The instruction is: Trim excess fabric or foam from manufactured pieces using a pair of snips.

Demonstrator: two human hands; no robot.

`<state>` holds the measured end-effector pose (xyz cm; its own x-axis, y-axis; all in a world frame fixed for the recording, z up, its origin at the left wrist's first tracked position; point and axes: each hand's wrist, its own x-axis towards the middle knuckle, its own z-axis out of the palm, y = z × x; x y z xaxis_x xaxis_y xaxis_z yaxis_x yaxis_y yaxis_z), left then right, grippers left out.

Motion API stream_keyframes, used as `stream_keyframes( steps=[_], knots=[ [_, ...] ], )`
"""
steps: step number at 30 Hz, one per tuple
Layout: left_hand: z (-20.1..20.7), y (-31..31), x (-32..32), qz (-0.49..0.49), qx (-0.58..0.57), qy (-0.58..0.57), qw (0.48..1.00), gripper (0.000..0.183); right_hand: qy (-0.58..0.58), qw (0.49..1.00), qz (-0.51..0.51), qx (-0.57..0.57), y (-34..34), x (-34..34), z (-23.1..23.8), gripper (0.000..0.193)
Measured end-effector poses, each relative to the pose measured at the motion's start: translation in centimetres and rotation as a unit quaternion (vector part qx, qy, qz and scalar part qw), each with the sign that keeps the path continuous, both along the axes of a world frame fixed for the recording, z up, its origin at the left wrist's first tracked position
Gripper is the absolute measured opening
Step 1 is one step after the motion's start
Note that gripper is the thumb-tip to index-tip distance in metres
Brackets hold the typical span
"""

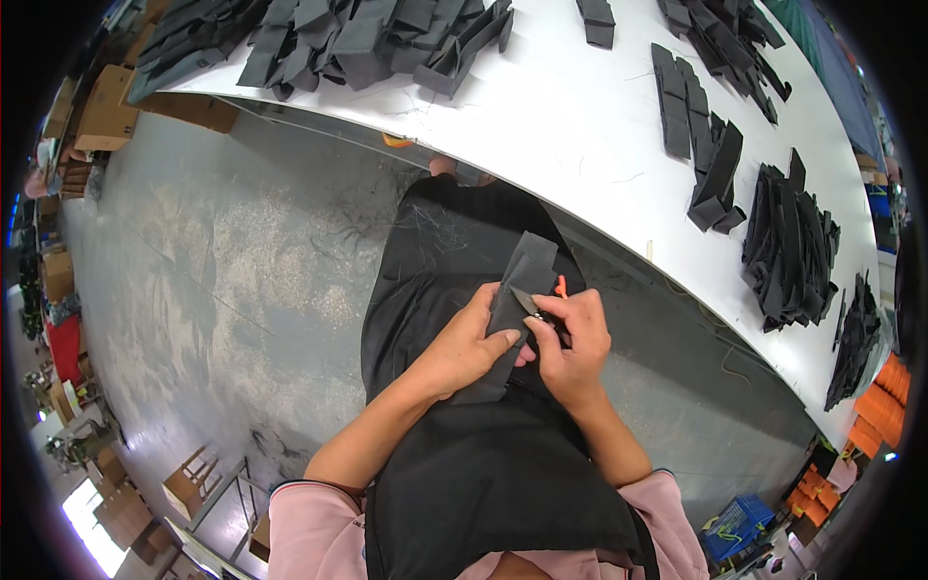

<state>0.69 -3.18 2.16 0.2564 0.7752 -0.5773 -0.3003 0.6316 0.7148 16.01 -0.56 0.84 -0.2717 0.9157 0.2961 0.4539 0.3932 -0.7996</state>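
Over my lap, a dark grey fabric strip [530, 259] lies folded lengthwise in my left hand [474, 340], with the thumb on top and the fingers passing underneath. My right hand [577, 340] is closed on thread snips [523, 299]. Their pointed metal blade rests against or just over the strip, and an orange part shows above my knuckles. The palm-side fingers of the right hand hide most of the tool. Below my hands, the strip's lower end reaches down onto my black apron [483, 474].
A white table [570, 116] curves across the top and right. On it lie heaps of dark strips [358, 39], a bundled pile [788, 246] and a few loose strips [715, 179]. Cardboard boxes [106, 108] stand far left. A blue crate [737, 522] sits lower right. Loose threads litter the floor.
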Motion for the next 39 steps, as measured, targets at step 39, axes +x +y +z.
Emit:
stream_keyframes(
  steps=[39],
  knots=[
    [-1.0, -0.8, -0.5, -0.038, 0.031, 0.139, 0.989, 0.03, 0.024, 0.991, 0.077, -0.108, 0.9, -0.6, 1.5, 0.022]
  ],
)
